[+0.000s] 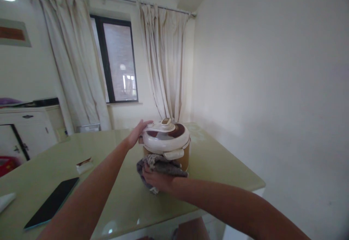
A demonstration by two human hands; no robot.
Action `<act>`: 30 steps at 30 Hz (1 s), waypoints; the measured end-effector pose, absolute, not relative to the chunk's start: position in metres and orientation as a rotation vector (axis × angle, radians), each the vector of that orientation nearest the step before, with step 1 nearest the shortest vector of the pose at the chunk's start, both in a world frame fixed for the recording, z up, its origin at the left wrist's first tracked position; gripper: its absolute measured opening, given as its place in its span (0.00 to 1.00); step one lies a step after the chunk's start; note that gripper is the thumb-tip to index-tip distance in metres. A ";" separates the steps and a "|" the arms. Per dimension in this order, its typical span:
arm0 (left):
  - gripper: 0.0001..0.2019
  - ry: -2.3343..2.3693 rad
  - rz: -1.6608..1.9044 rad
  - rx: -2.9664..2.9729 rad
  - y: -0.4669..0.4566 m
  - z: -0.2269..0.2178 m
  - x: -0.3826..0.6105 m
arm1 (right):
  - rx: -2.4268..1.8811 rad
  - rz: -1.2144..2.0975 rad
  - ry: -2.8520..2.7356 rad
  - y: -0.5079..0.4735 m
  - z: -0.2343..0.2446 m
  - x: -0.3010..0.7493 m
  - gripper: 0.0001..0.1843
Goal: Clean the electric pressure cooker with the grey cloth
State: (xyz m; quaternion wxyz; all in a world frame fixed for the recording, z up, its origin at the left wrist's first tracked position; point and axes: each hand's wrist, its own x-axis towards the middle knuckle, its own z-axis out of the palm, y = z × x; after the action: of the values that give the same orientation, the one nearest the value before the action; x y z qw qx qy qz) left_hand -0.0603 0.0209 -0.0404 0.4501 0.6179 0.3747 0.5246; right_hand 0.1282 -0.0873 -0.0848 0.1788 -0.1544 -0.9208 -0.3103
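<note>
A white and brown electric pressure cooker point(166, 142) with a gold-brown body stands upright on the table point(215, 160), lid on. At its upper left side, my left hand point(139, 133) grips the edge of the lid, fingers reaching over the top; the thumb is hard to see. My right hand point(155, 177) is closed on a grey patterned cloth point(152, 160), bunched up and pressed against the lower front of the body. The cloth hides part of that front, below the white front tab point(173, 154).
Left on the table lie a black tablet point(53, 202), a small white box point(84, 165) and a white object point(7, 200) at the edge. A bare wall point(261, 80) runs along the right side. Behind are curtains point(166, 58) and a window point(120, 58); a white cabinet point(35, 123) stands left.
</note>
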 end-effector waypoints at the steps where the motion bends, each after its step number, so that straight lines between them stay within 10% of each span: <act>1: 0.40 0.918 1.287 1.503 0.020 -0.040 -0.060 | -0.423 -0.911 -2.605 -0.085 -0.082 0.128 0.16; 13: 0.37 0.855 1.301 1.476 0.016 -0.039 -0.059 | -0.651 -0.513 -2.563 -0.058 -0.002 0.182 0.22; 30: 0.30 1.272 1.760 1.961 0.031 -0.073 -0.033 | -0.930 0.295 -1.515 0.020 -0.102 0.294 0.33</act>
State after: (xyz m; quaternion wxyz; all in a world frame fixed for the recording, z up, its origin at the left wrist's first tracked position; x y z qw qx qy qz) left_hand -0.0335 0.0314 -0.0727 0.1076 0.6664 0.4323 0.5979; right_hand 0.2945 0.0199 -0.1024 0.6207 -0.4045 -0.6592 0.1284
